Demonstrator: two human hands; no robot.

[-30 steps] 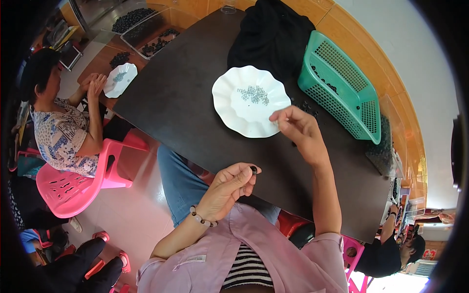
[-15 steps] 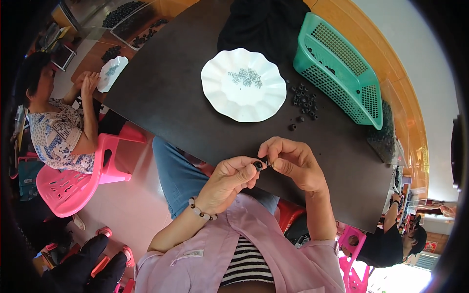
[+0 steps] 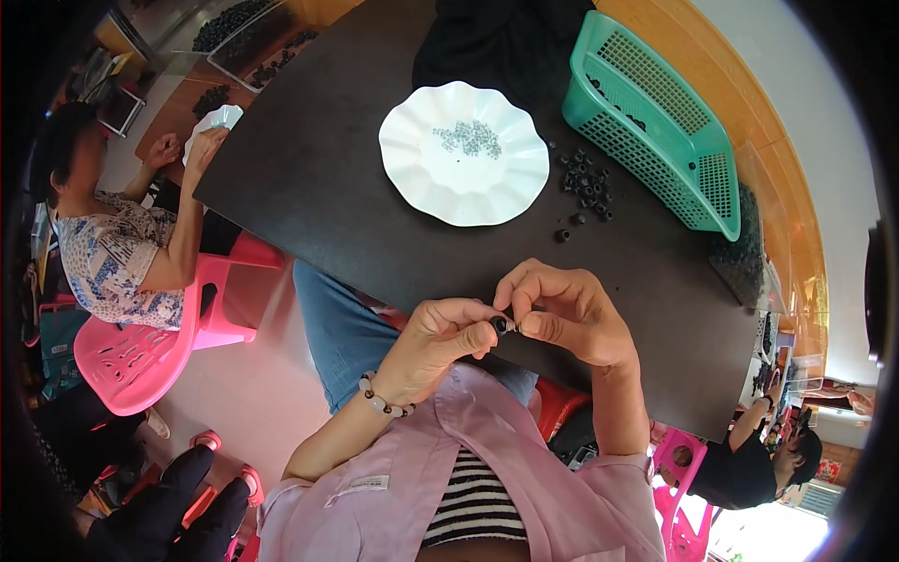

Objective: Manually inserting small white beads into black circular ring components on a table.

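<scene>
Between thumb and fingers of my left hand (image 3: 440, 342) is a small black ring-shaped part (image 3: 499, 325) with a hole in its end. My right hand (image 3: 571, 318) is pinched right against it, at the part's right side; a tiny piece seems to sit at those fingertips, too small to name. Beyond my hands stands a white scalloped plate (image 3: 412, 178) with a heap of tiny clear pieces (image 3: 470, 140) in its middle. Loose black parts of the same sort (image 3: 585, 183) lie right of the plate, and one (image 3: 563, 235) sits closer to me.
A green slotted basket (image 3: 646, 131) with a few black parts inside stands at the far right. Black cloth (image 3: 501, 47) lies behind the plate on the dark table (image 3: 328, 178). At left, a person (image 3: 122, 225) sits on a pink chair (image 3: 140, 361); another person (image 3: 749, 468) is at lower right.
My hands stay together at the black part, with only slight shifts of the fingers. The view has tilted a little. At left, the other person's hands have parted, one now at their white plate.
</scene>
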